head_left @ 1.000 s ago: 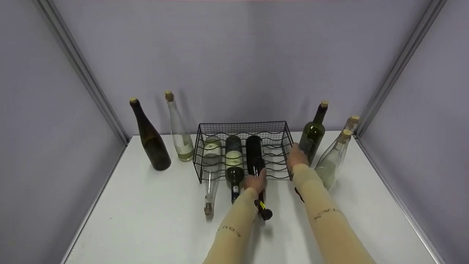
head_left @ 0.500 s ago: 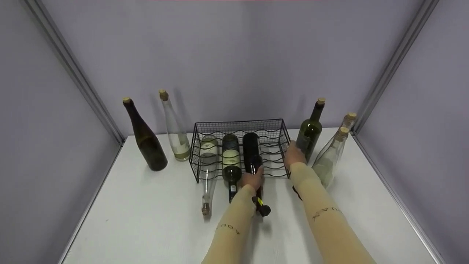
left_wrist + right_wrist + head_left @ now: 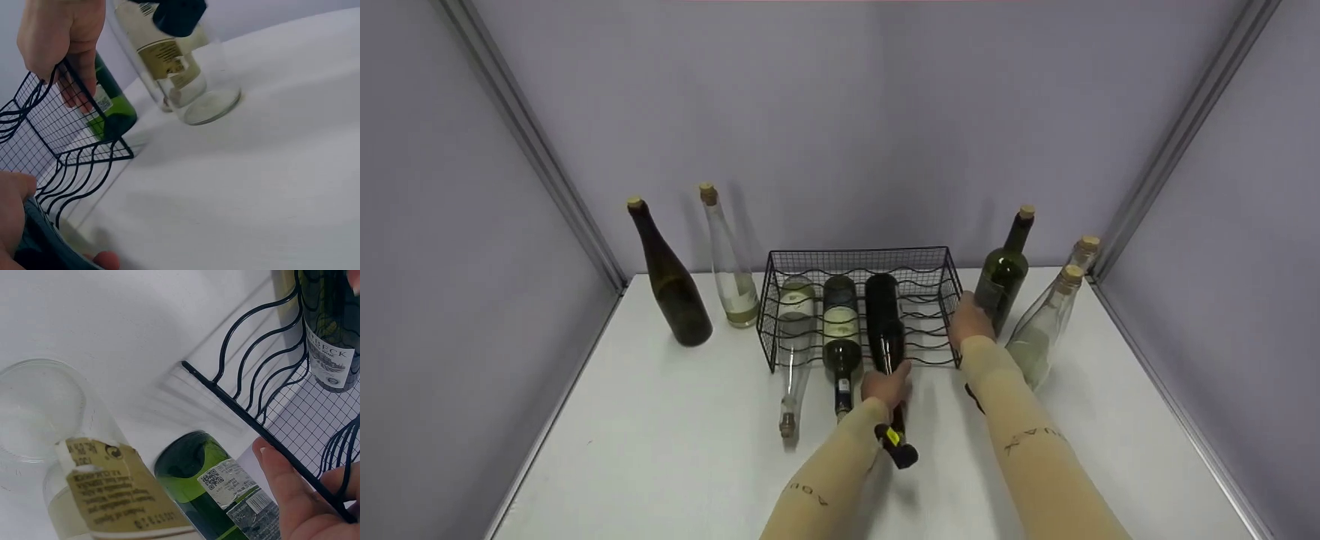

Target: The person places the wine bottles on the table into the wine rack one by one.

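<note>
A black wire wine rack [image 3: 855, 250] stands on the white table with three bottles lying in it, necks toward me. My left hand [image 3: 885, 384] is curled round the lower part of the dark wine bottle [image 3: 883, 300], the rightmost of the three. In the left wrist view, its thumb and a fingertip show on either side of the dark glass. My right hand [image 3: 971, 322] grips the rack's right end; the right wrist view has fingers [image 3: 275, 467] around the wire frame. Left of the dark bottle lie a green labelled bottle [image 3: 841, 322] and a clear corked bottle [image 3: 795, 322].
Upright on the right stand a green corked bottle [image 3: 1003, 270] close to my right hand and two clear corked bottles [image 3: 1031, 345]. On the left are a brown bottle [image 3: 679, 300] and a clear bottle [image 3: 735, 289]. Grey walls [image 3: 840, 112] enclose the table.
My left hand has slid a little toward me along the dark bottle, toward its neck. My right hand keeps its grip on the rack. The head view has shifted slightly.
</note>
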Available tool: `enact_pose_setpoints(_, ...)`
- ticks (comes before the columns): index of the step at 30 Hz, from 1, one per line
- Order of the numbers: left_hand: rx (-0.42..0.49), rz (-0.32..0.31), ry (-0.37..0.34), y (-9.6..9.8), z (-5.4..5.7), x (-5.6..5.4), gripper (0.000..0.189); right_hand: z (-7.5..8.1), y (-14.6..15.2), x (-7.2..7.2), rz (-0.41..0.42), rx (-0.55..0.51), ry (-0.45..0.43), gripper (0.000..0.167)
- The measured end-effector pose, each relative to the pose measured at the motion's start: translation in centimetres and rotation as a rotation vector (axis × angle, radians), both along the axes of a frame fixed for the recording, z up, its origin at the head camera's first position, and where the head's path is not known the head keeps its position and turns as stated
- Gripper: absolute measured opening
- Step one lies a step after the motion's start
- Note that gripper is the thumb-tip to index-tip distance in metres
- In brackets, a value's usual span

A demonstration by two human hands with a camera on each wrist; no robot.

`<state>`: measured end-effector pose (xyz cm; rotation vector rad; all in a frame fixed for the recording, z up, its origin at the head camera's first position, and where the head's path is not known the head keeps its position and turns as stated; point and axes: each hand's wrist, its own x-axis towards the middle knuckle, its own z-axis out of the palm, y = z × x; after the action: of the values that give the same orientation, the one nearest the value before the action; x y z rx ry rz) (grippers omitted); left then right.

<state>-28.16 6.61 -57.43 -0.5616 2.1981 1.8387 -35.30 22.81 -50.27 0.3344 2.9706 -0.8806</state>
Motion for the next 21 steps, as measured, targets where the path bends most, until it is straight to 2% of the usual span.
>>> enact_pose_setpoints(4, -0.021, 0.004, 0.032, -0.1, -0.6, 1.5, 0.071, 0.2, 0.3, 0.0, 0.007, 0.013, 0.012, 0.040)
enact_pose_setpoints(10, -0.065, -0.003, 0.136, 0.0, -1.8, 3.4, 0.046, 0.7, 0.7, -0.2, 0.008, 0.012, 0.011, 0.041)
enact_pose_setpoints(16, -0.156, 0.039, 0.251, 0.2, -3.7, 4.6, 0.049, 0.5, 0.6, 0.0, 0.013, 0.013, 0.005, 0.041)
enact_pose_setpoints(21, -0.220, 0.050, 0.337, -0.3, -4.7, 5.1, 0.039, 0.3, 0.3, 0.1, 0.033, -0.004, -0.019, 0.043)
